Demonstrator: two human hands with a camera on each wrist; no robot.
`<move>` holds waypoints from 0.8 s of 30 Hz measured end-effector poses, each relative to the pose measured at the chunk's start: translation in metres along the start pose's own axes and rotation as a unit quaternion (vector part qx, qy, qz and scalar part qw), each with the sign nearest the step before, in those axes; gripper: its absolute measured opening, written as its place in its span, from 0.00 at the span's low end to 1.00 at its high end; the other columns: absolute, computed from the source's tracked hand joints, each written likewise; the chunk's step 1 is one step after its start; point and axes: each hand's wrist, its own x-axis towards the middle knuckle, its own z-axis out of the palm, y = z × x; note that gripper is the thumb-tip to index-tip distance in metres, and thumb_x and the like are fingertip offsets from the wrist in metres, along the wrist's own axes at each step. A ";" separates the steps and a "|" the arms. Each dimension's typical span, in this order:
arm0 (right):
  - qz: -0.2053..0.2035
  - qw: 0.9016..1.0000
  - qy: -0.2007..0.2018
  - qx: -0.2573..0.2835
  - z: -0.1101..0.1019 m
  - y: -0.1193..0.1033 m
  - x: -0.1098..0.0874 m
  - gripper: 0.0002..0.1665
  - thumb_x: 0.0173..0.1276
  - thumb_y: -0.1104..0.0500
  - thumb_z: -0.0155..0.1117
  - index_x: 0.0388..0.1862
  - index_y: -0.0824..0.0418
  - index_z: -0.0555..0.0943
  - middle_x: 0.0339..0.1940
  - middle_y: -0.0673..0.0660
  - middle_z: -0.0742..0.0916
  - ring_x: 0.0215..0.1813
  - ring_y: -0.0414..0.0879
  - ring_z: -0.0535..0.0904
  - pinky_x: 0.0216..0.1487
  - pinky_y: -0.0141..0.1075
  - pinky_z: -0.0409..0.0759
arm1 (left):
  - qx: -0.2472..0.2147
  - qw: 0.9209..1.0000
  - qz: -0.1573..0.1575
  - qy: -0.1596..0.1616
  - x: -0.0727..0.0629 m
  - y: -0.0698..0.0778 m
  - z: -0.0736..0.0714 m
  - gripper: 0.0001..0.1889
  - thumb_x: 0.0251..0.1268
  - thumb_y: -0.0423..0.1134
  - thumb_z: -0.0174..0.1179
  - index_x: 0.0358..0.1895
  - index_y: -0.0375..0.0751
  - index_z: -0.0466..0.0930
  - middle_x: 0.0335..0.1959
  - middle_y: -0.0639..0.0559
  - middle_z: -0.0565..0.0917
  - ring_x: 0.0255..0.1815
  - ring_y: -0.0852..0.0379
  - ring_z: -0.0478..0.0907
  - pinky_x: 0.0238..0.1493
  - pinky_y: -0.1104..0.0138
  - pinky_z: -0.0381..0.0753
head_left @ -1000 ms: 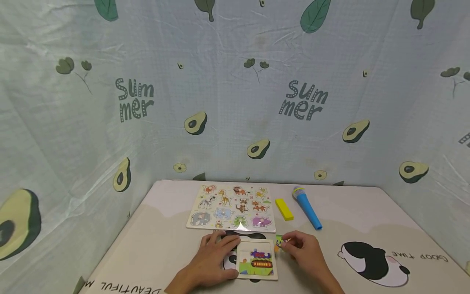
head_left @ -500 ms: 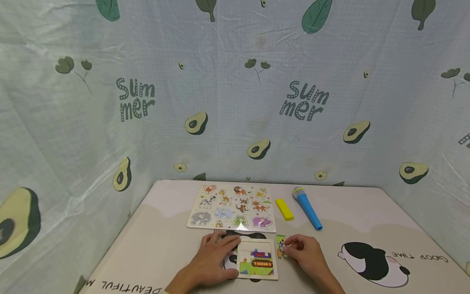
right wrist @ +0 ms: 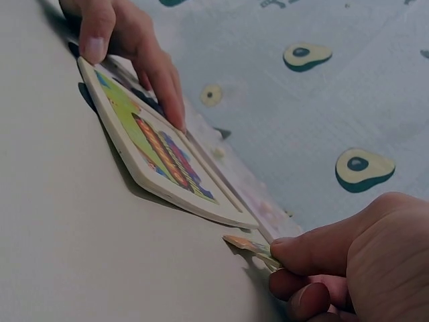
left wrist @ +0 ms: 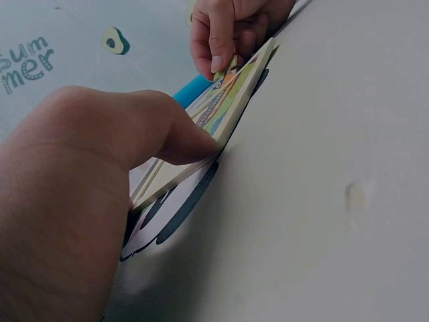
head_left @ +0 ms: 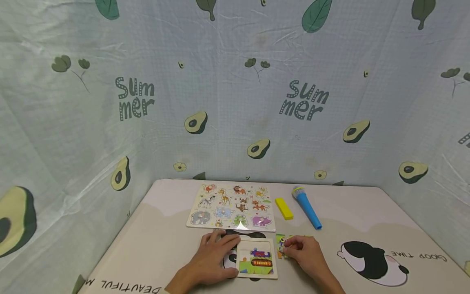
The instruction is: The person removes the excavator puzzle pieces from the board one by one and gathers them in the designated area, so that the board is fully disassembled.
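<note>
On the pale desk, a small square jigsaw tray lies flat; clock directions here are read in the head view with this tray at the centre. A partly assembled picture sits inside it, with green ground, an orange tracked base and a purple section above, leaving bare tray towards ten o'clock.

The left hand is at nine o'clock. Its fingers are spread, the index fingertip touching the tray's upper left corner and the thumb pressing the frame near the lower left corner.

The right hand is at three o'clock, with thumb and fingers pinching a green-and-orange jigsaw piece. That piece is just beside the tray at about two o'clock, apart from it; the right wrist view shows it tilted, with a shadow underneath. Part of it is hidden by the fingers.

A wooden animal puzzle board lies at eleven o'clock, a yellow block at one, and a blue toy microphone between one and two. Well apart at three o'clock is a black-and-white animal print on the desk. An avocado-patterned curtain stands beyond twelve.
</note>
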 end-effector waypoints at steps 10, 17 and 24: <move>0.000 0.999 0.003 -0.040 -0.001 0.000 0.001 0.05 0.57 0.63 0.76 0.32 0.60 0.88 0.22 0.50 0.80 0.28 0.44 0.73 0.26 0.30 0.70 | 0.005 1.000 -0.001 0.000 0.000 0.000 -0.001 0.42 0.55 0.67 0.61 0.75 0.58 0.69 0.74 0.63 0.69 0.75 0.43 0.58 0.67 0.39 0.56; 0.005 0.995 0.014 -0.098 0.000 -0.003 0.000 0.09 0.54 0.60 0.78 0.28 0.58 0.84 0.19 0.51 0.76 0.28 0.44 0.71 0.27 0.31 0.66 | 0.002 1.000 -0.001 -0.001 0.000 0.000 -0.002 0.42 0.55 0.67 0.61 0.75 0.57 0.69 0.74 0.63 0.69 0.75 0.43 0.58 0.67 0.39 0.56; 0.005 0.993 0.015 -0.117 0.000 -0.002 -0.001 0.08 0.55 0.61 0.78 0.29 0.58 0.85 0.19 0.50 0.75 0.28 0.44 0.70 0.27 0.31 0.65 | -0.005 1.000 -0.002 -0.004 0.000 0.001 -0.001 0.42 0.56 0.67 0.61 0.76 0.57 0.68 0.74 0.63 0.69 0.75 0.42 0.58 0.68 0.39 0.55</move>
